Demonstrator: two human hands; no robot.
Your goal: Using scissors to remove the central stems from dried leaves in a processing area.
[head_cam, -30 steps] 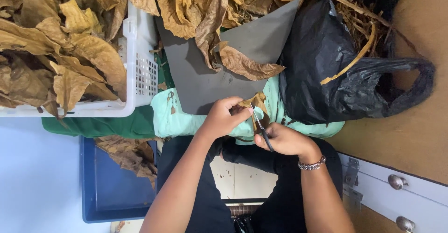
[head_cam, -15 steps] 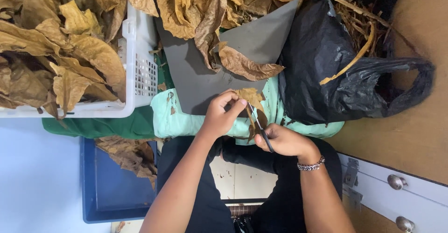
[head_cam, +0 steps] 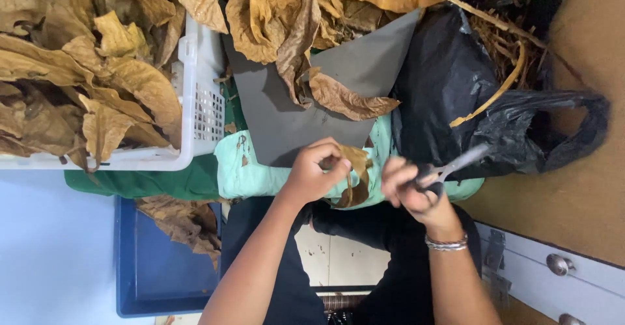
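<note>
Hidden or unclear: the scissors [head_cam: 449,169] are motion-blurred, so whether the blades stand apart cannot be told; the black plastic bag [head_cam: 456,84] hides most of its load, showing only dry stalks and strips at its mouth; the white basket [head_cam: 195,104] and the blue tray [head_cam: 150,266] are both cut off at the picture's edge. Hands, two: left hand [head_cam: 312,172], grip closed in a pinch on one dried brown leaf [head_cam: 355,178], which hangs just above the pale green cloth [head_cam: 241,165] in front of the person's lap; right hand [head_cam: 410,188], grip wrapped around the scissors' handles, a bracelet at the wrist, held just beside the leaf but apart from it. Scissors, one pair. Grey board [head_cam: 280,110], one, lying on the table past the cloth, with one curled leaf lying on it and more overlapping its far edge. Containers, three: white basket, heaped with many dried leaves, uncounted; black bag, stalks and scraps; blue tray, low at left, holding a small heap of leaves. Cabinet front at right, two round knobs visible.
</note>
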